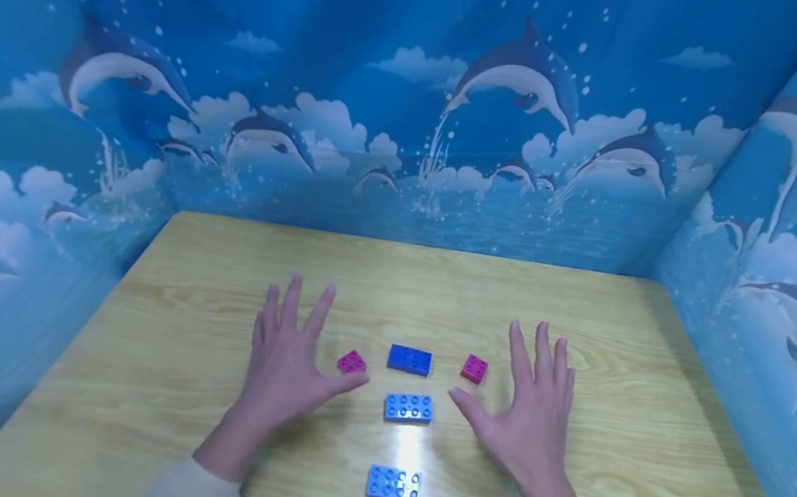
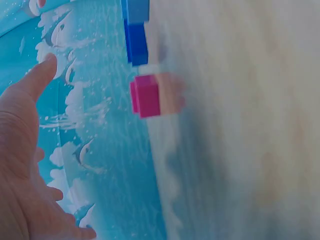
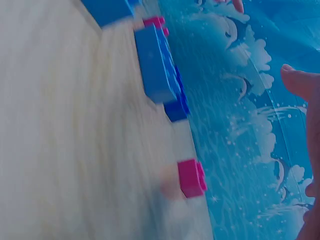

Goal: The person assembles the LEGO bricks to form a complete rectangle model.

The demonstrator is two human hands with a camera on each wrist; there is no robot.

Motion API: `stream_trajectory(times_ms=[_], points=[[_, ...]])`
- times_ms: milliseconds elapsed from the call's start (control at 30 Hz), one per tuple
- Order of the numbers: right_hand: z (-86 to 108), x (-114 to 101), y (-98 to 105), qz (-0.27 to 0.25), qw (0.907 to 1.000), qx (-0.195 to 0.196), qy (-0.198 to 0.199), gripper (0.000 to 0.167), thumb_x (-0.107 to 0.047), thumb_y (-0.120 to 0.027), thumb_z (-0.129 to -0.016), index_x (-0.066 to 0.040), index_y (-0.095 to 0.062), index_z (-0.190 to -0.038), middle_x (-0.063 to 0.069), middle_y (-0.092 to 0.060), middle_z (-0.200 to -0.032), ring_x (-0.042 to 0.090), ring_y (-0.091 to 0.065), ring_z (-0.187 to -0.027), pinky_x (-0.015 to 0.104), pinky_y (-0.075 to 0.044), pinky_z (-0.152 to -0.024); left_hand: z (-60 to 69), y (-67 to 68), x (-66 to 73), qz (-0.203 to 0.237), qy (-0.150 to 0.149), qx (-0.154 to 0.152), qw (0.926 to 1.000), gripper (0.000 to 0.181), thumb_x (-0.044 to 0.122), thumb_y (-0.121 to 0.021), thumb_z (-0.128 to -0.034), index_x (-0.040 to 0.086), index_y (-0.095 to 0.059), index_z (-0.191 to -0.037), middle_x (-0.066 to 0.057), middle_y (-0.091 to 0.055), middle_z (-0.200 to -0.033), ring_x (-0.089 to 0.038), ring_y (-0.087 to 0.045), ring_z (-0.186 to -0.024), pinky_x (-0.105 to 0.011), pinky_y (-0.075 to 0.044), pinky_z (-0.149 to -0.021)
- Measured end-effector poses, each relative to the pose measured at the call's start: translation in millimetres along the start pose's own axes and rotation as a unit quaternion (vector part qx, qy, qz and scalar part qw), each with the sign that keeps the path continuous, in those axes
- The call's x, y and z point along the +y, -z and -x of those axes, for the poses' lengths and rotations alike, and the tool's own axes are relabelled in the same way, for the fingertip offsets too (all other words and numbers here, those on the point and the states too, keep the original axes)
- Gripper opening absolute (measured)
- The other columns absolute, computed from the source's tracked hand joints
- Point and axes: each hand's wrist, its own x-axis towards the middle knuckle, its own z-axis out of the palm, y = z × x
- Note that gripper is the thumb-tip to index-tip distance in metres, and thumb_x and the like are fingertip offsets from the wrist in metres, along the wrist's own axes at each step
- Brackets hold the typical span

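Bright light fills the head view, leaving white glare at six o'clock on the pale, wood-grained table [image 1: 429,303]. Both wrist views blur; in the left one, a magenta, blocky plastic brick [image 2: 148,96] throws a hazy reflection towards three o'clock.

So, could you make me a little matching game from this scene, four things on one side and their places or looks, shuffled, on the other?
Things:
1. Left hand
2. Dark blue brick
3. Table
4. Backdrop

Places or looks:
A. printed with dolphins
B. fingers spread, holding nothing
C. pale wood grain
D. between two pink bricks

Pairs: 1-B, 2-D, 3-C, 4-A
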Motion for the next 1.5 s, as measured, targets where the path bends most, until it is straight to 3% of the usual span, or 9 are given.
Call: stream_trajectory(times_ms=[200,467,567,667,800,1000,1133,1267,1500], points=[[13.6,-10.5,-6.4,-0.065,0.9979,0.008,-0.001,0.106,-0.056,-0.084,-0.069,-0.020,-0.034,-0.156,0.011,-0.036,-0.155,0.038,-0.033,-0.139,0.066,-0.028,-0.105,9.8,-5.4,6.6,0.067,-0.025,-0.004,0.9974,0.118,0.070,-0.080,-0.0658,0.027,-0.023,-0.160,-0.014,-0.007,-0.164,-0.042,-0.006,-0.147,-0.069,-0.026,-0.105],[34.4,-22.1,-13.6,-0.158,0.9874,-0.011,-0.007,0.096,-0.044,-0.089,-0.070,-0.024,-0.043,-0.151,0.002,-0.057,-0.130,0.025,-0.054,-0.113,0.054,-0.047,-0.088,23.2,-14.4,17.1,0.160,-0.025,-0.041,0.9860,0.111,0.057,-0.088,-0.0653,0.025,-0.033,-0.156,-0.012,-0.040,-0.146,-0.031,-0.041,-0.131,-0.056,-0.045,-0.097],[40.6,-26.7,-15.5,-0.206,0.9782,-0.028,-0.007,0.090,-0.039,-0.091,-0.069,-0.025,-0.048,-0.147,-0.005,-0.062,-0.119,0.023,-0.059,-0.102,0.045,-0.050,-0.079,27.2,-20.0,18.7,0.213,-0.027,-0.075,0.9738,0.109,0.050,-0.091,-0.0654,0.021,-0.036,-0.155,-0.007,-0.051,-0.131,-0.025,-0.052,-0.115,-0.046,-0.049,-0.094],[46.9,-30.2,-17.3,-0.233,0.9709,-0.054,-0.010,0.082,-0.038,-0.091,-0.070,-0.021,-0.054,-0.142,-0.004,-0.065,-0.110,0.020,-0.062,-0.094,0.040,-0.052,-0.074,29.4,-25.7,19.0,0.270,-0.032,-0.111,0.9559,0.107,0.045,-0.092,-0.0662,0.014,-0.037,-0.153,-0.005,-0.056,-0.116,-0.021,-0.056,-0.098,-0.036,-0.052,-0.085],[53.7,-31.2,-18.9,-0.261,0.9614,-0.088,-0.005,0.072,-0.036,-0.091,-0.071,-0.014,-0.062,-0.133,-0.001,-0.067,-0.100,0.018,-0.063,-0.087,0.038,-0.053,-0.074,30.9,-31.1,19.7,0.328,-0.031,-0.149,0.9324,0.103,0.044,-0.090,-0.0687,0.008,-0.039,-0.151,-0.006,-0.057,-0.109,-0.020,-0.058,-0.087,-0.032,-0.054,-0.075],[62.3,-28.3,-20.8,-0.279,0.9524,-0.121,0.025,0.061,-0.033,-0.091,-0.072,-0.012,-0.067,-0.123,-0.004,-0.064,-0.093,0.017,-0.060,-0.083,0.035,-0.052,-0.074,33.6,-35.1,21.3,0.356,-0.006,-0.192,0.9146,0.091,0.044,-0.088,-0.0723,0.007,-0.047,-0.145,-0.006,-0.060,-0.106,-0.017,-0.061,-0.081,-0.031,-0.055,-0.069],[68.1,-26.8,-21.1,-0.285,0.9442,-0.165,0.005,0.058,-0.038,-0.090,-0.072,-0.016,-0.068,-0.121,-0.007,-0.062,-0.091,0.014,-0.058,-0.085,0.032,-0.051,-0.078,34.2,-40.6,23.1,0.371,0.006,-0.213,0.9041,0.084,0.040,-0.088,-0.0741,0.007,-0.050,-0.142,-0.005,-0.060,-0.105,-0.017,-0.061,-0.080,-0.031,-0.056,-0.064],[72.7,-26.2,-22.2,-0.287,0.9352,-0.208,-0.008,0.057,-0.040,-0.090,-0.069,-0.017,-0.069,-0.117,-0.008,-0.062,-0.091,0.012,-0.058,-0.086,0.030,-0.050,-0.082,33.9,-47.7,24.8,0.370,0.007,-0.220,0.9028,0.080,0.038,-0.087,-0.0752,0.008,-0.052,-0.140,-0.002,-0.060,-0.103,-0.017,-0.060,-0.080,-0.031,-0.056,-0.064],[80.5,-23.9,-26.4,-0.273,0.9284,-0.252,0.009,0.053,-0.042,-0.091,-0.068,-0.020,-0.069,-0.112,-0.013,-0.060,-0.090,0.009,-0.057,-0.085,0.028,-0.050,-0.081,31.9,-57.8,29.3,0.350,0.004,-0.214,0.9118,0.077,0.032,-0.087,-0.0759,0.006,-0.052,-0.140,0.002,-0.061,-0.096,-0.015,-0.059,-0.073,-0.030,-0.053,-0.063]])
